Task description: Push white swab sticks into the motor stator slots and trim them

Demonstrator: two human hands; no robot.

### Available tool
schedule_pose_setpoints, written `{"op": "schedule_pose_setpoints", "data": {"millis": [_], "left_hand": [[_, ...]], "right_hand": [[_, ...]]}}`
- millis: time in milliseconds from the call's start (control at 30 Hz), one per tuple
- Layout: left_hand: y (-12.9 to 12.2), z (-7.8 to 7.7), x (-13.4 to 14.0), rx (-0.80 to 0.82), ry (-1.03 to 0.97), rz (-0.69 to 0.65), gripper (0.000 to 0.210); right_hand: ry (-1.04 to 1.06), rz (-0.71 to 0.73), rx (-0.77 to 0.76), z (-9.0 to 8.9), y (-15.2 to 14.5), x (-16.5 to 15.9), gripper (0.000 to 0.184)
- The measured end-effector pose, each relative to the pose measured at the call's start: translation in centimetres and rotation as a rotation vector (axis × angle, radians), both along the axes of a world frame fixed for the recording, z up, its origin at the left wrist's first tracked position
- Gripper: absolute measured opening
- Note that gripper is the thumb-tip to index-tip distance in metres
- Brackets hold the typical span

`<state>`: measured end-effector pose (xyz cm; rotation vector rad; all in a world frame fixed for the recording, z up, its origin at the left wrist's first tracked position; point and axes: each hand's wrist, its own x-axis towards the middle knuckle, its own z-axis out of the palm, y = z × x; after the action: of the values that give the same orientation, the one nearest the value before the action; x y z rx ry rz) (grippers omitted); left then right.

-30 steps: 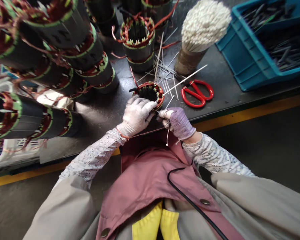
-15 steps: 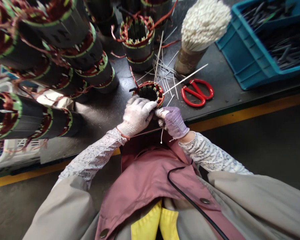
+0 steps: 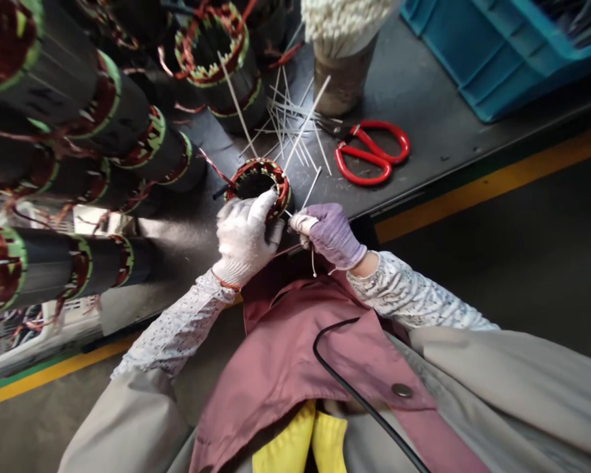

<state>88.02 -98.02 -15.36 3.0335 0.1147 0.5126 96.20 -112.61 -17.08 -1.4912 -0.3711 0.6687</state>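
A motor stator (image 3: pixel 282 182) with copper windings and a green-edged rim stands upright at the table's front edge. My left hand (image 3: pixel 246 233), in a white glove, rests against its near side, fingers curled over the rim. Just right of the stator, my right hand (image 3: pixel 332 235), in a purple glove with pale fingertips, is closed in a pinch on a thin white cord (image 3: pixel 314 264). One end of the cord hangs below the fingers, and a short taut length runs toward the stator. A long white strand (image 3: pixel 308 123) sticks up from the stator's right rim.
Red-handled scissors (image 3: pixel 369 182) lie on the right, with loose white cords (image 3: pixel 289 118) scattered beside them. Behind stand a bundle of white cords in a holder (image 3: pixel 342 75) and a blue bin (image 3: pixel 477 72). Stacked stators (image 3: pixel 49 259) crowd the left.
My right hand has moved away from the stator's rim, opening a gap to my left hand with cord stretched across it. The view has shifted, so the table items appear elsewhere.
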Motion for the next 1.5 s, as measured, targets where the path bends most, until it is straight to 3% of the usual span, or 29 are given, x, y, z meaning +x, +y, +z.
{"op": "schedule_pose_setpoints", "data": {"millis": [433, 1000, 1133, 1233, 1300, 1400, 1500], "left_hand": [[0.0, 0.4, 0.3, 0.087, -0.022, 0.002, 0.04], [0.3, -0.2, 0.2, 0.002, 0.045, -0.032, 0.04], [0.4, 0.4, 0.1, 0.017, 0.037, -0.063, 0.04], [1.0, 1.5, -0.1, 0.067, 0.011, -0.122, 0.033], [1.8, 2.0, -0.1, 0.108, -0.027, -0.157, 0.028], [3.0, 2.4, 0.2, 0.137, -0.076, -0.211, 0.023], [3.6, 2.6, 0.5, 0.18, -0.16, -0.278, 0.021]], "right_hand": [[-0.051, 0.053, 0.033, -0.9, 0.3, 0.5, 0.021], [0.143, 0.111, -0.055, 1.1, 0.9, 1.1, 0.017], [0.209, 0.11, -0.04, 2.2, 1.2, 1.2, 0.019], [0.2, 0.231, -0.033, 2.5, -0.5, 1.7, 0.018], [0.156, 0.222, -0.061, 2.2, -2.6, 2.9, 0.024], [-0.044, 0.015, -0.064, 2.4, -6.5, 6.2, 0.031], [-0.339, -0.158, -0.077, 4.7, -10.8, 10.4, 0.029]]}}
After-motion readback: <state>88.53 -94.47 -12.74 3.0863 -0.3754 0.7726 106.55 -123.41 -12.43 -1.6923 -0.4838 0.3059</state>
